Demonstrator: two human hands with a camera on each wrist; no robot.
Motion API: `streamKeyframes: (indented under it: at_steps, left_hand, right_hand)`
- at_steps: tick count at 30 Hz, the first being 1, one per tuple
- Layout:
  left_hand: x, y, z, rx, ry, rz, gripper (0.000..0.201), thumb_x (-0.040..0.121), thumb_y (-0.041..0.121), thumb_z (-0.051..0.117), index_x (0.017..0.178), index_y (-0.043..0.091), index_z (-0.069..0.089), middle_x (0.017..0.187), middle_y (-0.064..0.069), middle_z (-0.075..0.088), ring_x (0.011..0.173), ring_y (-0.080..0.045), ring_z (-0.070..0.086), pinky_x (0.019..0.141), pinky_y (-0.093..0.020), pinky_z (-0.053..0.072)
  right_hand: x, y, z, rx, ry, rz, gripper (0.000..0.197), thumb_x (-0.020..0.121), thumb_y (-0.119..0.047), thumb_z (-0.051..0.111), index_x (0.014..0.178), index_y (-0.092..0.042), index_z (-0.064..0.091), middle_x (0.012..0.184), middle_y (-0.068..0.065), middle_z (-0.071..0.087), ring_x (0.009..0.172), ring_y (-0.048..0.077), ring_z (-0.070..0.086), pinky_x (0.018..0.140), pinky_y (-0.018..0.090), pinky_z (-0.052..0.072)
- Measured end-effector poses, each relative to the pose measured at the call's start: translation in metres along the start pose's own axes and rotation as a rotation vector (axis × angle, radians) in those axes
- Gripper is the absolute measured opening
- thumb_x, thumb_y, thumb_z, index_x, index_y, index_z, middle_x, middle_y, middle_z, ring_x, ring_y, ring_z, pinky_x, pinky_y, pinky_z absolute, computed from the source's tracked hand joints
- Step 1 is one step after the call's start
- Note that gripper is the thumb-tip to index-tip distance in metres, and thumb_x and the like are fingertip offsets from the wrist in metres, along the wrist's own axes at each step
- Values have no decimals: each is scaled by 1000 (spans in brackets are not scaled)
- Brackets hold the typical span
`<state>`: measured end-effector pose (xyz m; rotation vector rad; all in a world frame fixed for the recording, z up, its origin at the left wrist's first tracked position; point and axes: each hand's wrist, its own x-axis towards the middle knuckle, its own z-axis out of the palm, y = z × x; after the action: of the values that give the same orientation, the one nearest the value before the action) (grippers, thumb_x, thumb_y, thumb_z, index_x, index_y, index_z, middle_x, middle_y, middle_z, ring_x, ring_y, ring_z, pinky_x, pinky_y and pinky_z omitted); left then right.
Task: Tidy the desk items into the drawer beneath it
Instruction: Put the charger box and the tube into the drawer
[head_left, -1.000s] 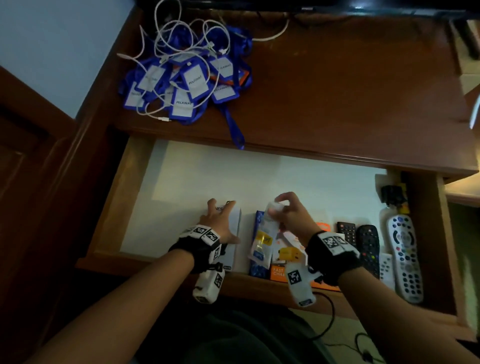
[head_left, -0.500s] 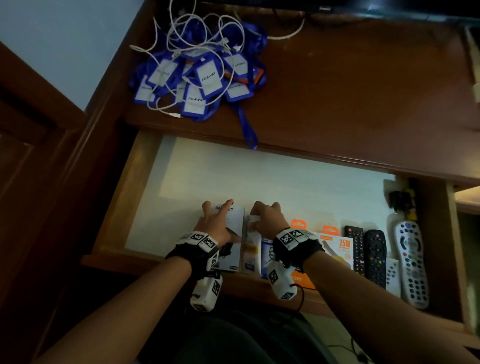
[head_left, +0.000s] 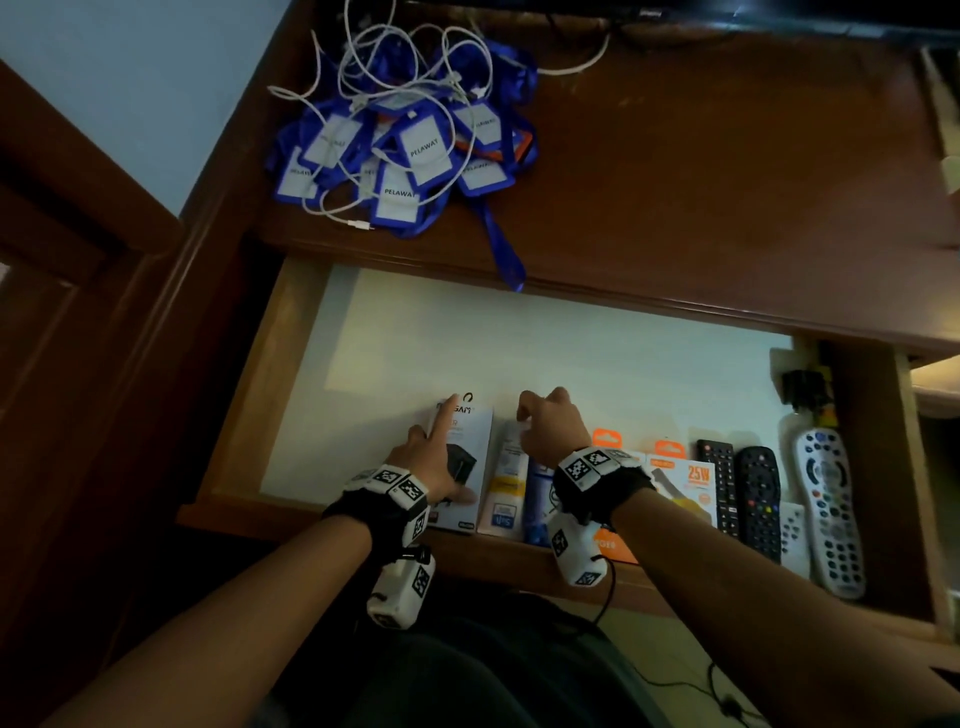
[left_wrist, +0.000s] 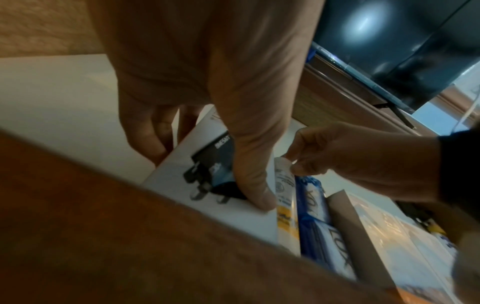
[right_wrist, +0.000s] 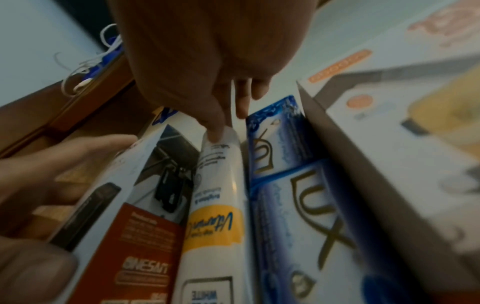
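The drawer under the desk stands pulled out, lined in white. Along its front lie a white charger box, a white tube with a yellow band and a blue soap box. My left hand holds the charger box, thumb on its face, fingers along its left side, index finger stretched out. My right hand pinches the far end of the tube, which lies between the charger box and the soap box.
A heap of blue lanyards with badges, tangled with a white cable, lies on the desk top at the back left. Right of the soap box sit orange-and-white boxes and several remotes. The drawer's back and left show bare liner.
My right hand has come down and to the left with the tube, from above the boxes into the gap beside the charger box. My left hand stays on the charger box.
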<state>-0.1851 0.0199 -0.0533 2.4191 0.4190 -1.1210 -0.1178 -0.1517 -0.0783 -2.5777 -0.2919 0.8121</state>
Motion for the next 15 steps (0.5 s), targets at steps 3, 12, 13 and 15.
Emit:
streamKeyframes:
  at_steps: [3, 12, 13, 15]
  left_hand:
    - [-4, 3, 7, 11, 1, 22, 132, 65, 45, 83, 137, 51, -28, 141, -18, 31, 114, -40, 53, 91, -47, 49]
    - [-10, 8, 16, 29, 48, 8, 128, 66, 53, 79, 141, 46, -24, 141, -21, 34, 119, -41, 49, 98, -48, 43]
    - [-10, 8, 16, 30, 56, 7, 127, 66, 54, 78, 141, 46, -24, 140, -21, 36, 118, -41, 49, 98, -48, 43]
    - [-9, 6, 17, 20, 60, 11, 127, 65, 56, 78, 141, 47, -23, 137, -20, 39, 117, -40, 51, 97, -48, 44]
  right_hand:
    - [-1, -1, -4, -135, -12, -31, 26, 81, -5, 51, 106, -12, 53, 104, 10, 64, 114, 30, 40, 86, 35, 37]
    - [-5, 1, -2, -202, -37, -65, 34, 87, -27, 55, 119, -16, 53, 123, 5, 59, 121, 31, 36, 92, 39, 36]
    - [-6, 2, -1, -216, -42, -68, 36, 87, -27, 56, 121, -15, 53, 124, 6, 58, 121, 32, 35, 92, 39, 36]
    - [-8, 3, 1, -228, -53, -72, 39, 88, -28, 55, 125, -16, 52, 126, 7, 55, 122, 33, 34, 93, 40, 35]
